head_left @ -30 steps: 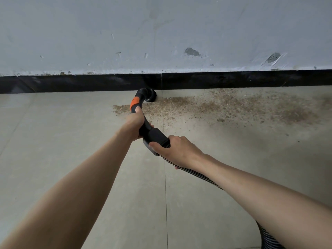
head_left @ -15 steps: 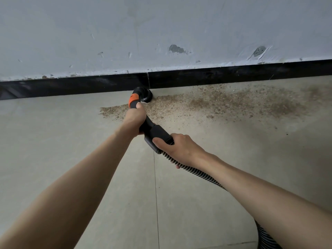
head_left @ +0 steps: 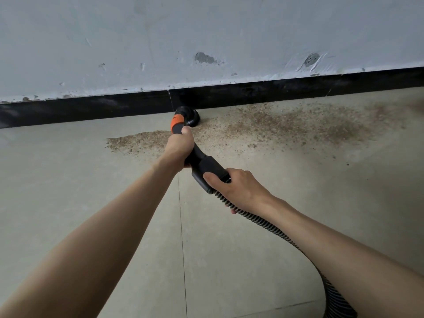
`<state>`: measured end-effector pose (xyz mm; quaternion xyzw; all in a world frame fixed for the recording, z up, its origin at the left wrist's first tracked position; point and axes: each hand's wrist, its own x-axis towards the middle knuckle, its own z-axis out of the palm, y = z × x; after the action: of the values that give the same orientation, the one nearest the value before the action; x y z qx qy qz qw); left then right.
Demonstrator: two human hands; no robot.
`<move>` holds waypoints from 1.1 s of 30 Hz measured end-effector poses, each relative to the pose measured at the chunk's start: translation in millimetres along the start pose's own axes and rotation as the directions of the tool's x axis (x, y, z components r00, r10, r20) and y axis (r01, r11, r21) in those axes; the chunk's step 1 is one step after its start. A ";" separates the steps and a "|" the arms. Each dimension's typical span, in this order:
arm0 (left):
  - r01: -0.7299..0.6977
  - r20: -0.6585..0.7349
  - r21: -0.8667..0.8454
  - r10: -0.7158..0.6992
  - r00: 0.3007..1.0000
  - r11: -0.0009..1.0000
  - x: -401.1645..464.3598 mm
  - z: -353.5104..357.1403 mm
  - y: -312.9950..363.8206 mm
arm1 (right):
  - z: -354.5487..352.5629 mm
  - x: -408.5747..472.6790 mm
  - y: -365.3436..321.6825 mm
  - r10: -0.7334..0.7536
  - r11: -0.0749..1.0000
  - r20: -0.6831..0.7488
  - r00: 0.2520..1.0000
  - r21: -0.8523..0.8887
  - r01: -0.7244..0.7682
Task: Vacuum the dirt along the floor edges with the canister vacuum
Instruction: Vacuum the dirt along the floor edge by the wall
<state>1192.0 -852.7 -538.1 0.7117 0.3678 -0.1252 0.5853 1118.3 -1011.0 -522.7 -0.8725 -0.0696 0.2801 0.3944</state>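
The suction step is in hand, at the edge itself. The left hand [head_left: 177,149] is wrapped round the black wand [head_left: 197,154] just below its orange collar [head_left: 177,122], and the right hand [head_left: 238,188] grips the wide cuff [head_left: 213,168] where the ribbed hose [head_left: 275,232] joins, fingers curled under it and thumb on top. The round nozzle [head_left: 189,115] sits on the floor [head_left: 68,180], touching or nearly touching the black baseboard [head_left: 91,109] close to a joint in it.

The dirt [head_left: 286,125] lies as a brown, grainy band along the baseboard, most of it to the right of the nozzle, with a smaller patch just left of the left hand (the canister itself is out of view, the hose running off the bottom right corner).

By my reading, little of the band is cleared so far. The next move calls for sliding the nozzle sideways along the baseboard through the thick part, keeping it flat on the floor, then coming out to the loose grains farther from the wall, with enough hose slack to follow.
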 end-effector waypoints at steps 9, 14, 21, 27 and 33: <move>-0.005 0.059 -0.065 0.009 0.998 0.998 -3.0 34.6 5.7 | -21.1 -8.2 18.5 0.027 0.999 -0.069 0.997 -0.015 -0.029; -0.004 0.093 -0.106 0.014 0.996 0.994 -2.3 50.6 6.6 | -28.0 -6.7 28.3 0.051 0.994 -0.112 0.992 -0.088 -0.061; 0.001 0.129 -0.110 0.013 0.992 0.994 -0.3 59.1 8.4 | -29.9 -3.1 33.6 0.081 0.978 -0.163 0.983 -0.179 -0.110; 0.054 0.184 -0.178 -0.021 0.983 0.982 1.9 51.1 6.1 | -24.2 4.5 33.0 0.089 0.971 -0.151 0.985 -0.207 -0.120; 0.067 0.103 -0.207 -0.047 0.994 0.976 4.5 20.7 -2.5 | -0.4 13.9 19.9 0.026 0.984 -0.073 0.997 -0.172 -0.038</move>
<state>1198.6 -870.0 -548.5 0.6280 0.3701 -0.1370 0.6707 1128.1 -1020.1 -543.0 -0.9137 -0.0658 0.2483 0.3149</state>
